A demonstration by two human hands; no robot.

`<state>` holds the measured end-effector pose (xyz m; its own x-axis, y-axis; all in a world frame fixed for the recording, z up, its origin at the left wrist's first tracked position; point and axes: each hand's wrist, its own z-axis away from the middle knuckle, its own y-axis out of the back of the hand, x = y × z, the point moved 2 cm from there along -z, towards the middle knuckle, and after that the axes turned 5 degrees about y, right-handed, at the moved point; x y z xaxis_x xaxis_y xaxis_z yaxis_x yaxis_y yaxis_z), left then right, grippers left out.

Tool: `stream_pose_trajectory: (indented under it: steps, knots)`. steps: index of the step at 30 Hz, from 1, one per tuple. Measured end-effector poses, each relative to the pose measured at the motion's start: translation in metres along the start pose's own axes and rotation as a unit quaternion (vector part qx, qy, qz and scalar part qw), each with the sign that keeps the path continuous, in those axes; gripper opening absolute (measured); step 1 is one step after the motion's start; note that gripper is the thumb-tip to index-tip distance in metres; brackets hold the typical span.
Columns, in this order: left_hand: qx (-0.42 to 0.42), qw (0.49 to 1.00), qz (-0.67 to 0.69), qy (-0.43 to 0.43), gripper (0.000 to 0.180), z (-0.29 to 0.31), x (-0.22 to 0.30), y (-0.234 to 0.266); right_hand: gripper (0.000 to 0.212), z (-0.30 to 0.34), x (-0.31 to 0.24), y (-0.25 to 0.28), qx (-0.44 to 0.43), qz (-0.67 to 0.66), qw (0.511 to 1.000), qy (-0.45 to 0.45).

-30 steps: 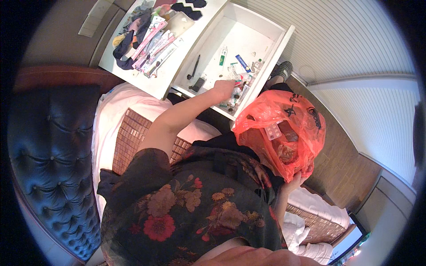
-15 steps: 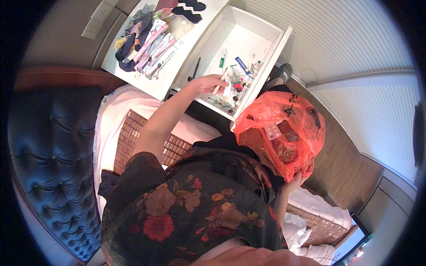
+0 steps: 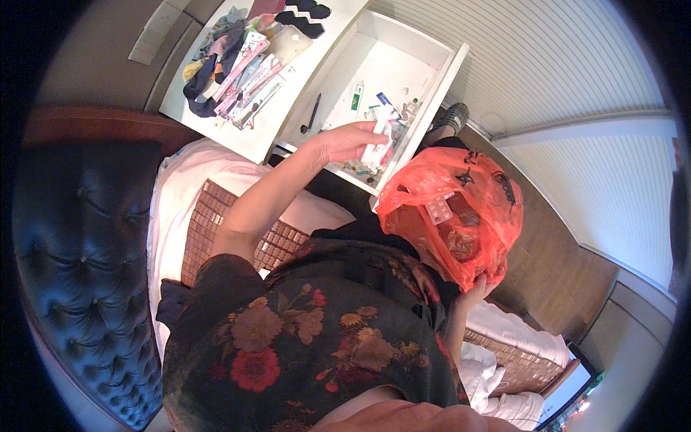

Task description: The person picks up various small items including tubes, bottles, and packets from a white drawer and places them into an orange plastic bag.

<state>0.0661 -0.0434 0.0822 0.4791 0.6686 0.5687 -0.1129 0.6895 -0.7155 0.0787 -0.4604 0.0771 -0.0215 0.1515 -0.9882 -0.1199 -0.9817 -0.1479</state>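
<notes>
My left hand (image 3: 351,142) is closed on a small white packet (image 3: 377,146) with a little pink or red on it, held above an open white drawer (image 3: 407,45). Below it in the drawer lie a blue-and-white box (image 3: 383,99), a green-and-white tube (image 3: 357,96) and other small items, partly hidden by my hand. At the lower rim of an orange plastic bag (image 3: 497,209), my right hand (image 3: 471,291) grips the film, with most of its fingers hidden. Through the bag's mouth a blister pack of pills (image 3: 439,209) shows.
Left of the drawer, a white cabinet top (image 3: 241,147) carries dark cloth items (image 3: 205,97) and several long packaged things (image 3: 248,75). A dark pen-like stick (image 3: 314,114) lies inside the drawer. Beneath my left arm is a bed with a brown woven mat (image 3: 203,230).
My left hand has come up from the drawer's contents with the white packet, moving slightly right. My right hand still grips the bag.
</notes>
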Motion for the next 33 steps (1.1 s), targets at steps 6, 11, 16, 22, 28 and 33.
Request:
stream_pose_trajectory:
  steps: [6,11,16,22,28,33]
  knots:
    - [-0.159,0.958,-0.235,-0.023,0.033,0.002,-0.018,-0.127,0.063,0.001,0.001,0.003,0.047,0.005,0.999,-0.011]
    - [0.054,0.677,-0.694,-0.239,0.033,-0.04,-0.081,-0.136,0.066,0.014,-0.098,-0.003,-0.056,-0.058,0.997,0.003]
    - [0.145,0.522,-0.796,-0.27,0.041,-0.029,-0.084,-0.129,0.062,0.019,-0.171,-0.004,-0.028,-0.004,0.999,0.03]
    - [-0.137,0.82,-0.529,-0.17,0.02,0.031,-0.028,-0.147,0.057,0.001,-0.083,0.037,0.107,0.066,0.991,-0.046]
    - [0.265,0.719,-0.597,-0.239,0.017,-0.035,0.024,-0.005,0.043,0.05,0.012,0.074,0.111,-0.025,0.957,-0.267]
    - [0.317,0.542,-0.759,-0.174,0.037,-0.105,0.011,0.107,0.051,0.059,0.045,0.101,0.084,0.127,0.958,-0.243]
